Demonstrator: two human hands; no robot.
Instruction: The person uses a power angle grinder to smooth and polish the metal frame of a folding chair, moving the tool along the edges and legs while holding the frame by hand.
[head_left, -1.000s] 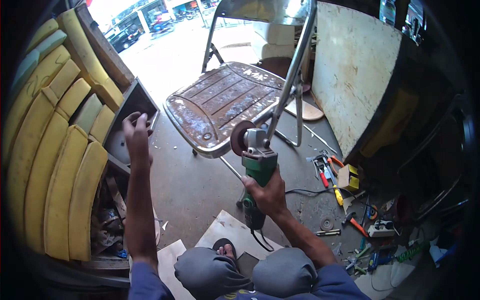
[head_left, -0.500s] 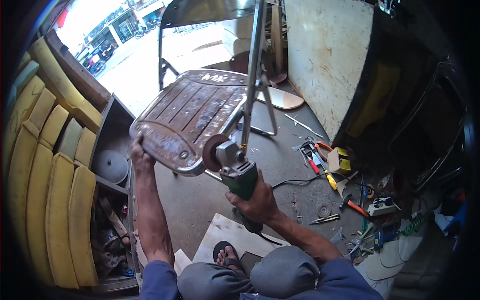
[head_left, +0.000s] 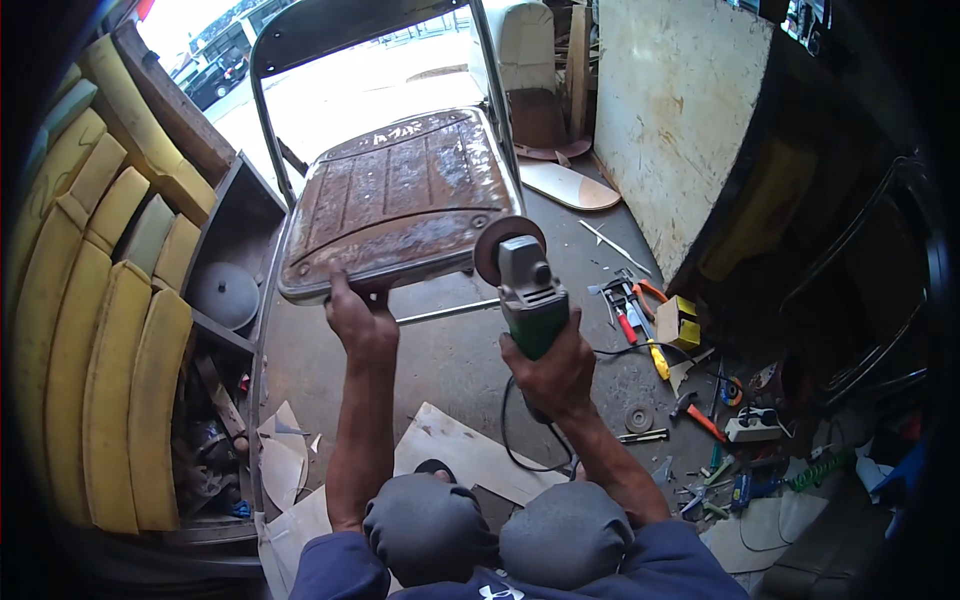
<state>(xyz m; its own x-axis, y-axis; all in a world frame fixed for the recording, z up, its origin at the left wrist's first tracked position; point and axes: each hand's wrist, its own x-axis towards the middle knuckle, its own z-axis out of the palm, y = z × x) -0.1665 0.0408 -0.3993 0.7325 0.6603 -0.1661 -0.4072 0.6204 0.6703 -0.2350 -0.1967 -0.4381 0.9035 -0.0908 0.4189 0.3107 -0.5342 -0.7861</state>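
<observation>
- Several yellow foam cushions (head_left: pixel 110 330) stand in a row at the far left, leaning against a dark wooden shelf (head_left: pixel 235 290) with a grey round lid in it.
- The left hand (head_left: pixel 360 318) grips the front edge of the rusty metal chair seat (head_left: pixel 400 205); the fingers are curled over the rim and pressed together, the thumb hidden below.
- The seat belongs to a folding chair with a grey tube frame (head_left: pixel 265 120), and it is tilted up toward the person, just in front of the knees.
- The seat surface is brown with rust almost everywhere, only some paler patches show; judging from this, the grinding is hardly begun and nearly the whole seat is left to clean.
- The right hand (head_left: pixel 552 372) is closed tight around the body of the green angle grinder (head_left: pixel 528 290), all fingers wrapped, none spread.
- The grinder disc (head_left: pixel 500 250) is just beside the right front corner of the seat; I cannot tell if it touches.
- On the floor at the right lie scattered tools (head_left: pixel 650 330): pliers, screwdrivers, a small yellow box.
</observation>
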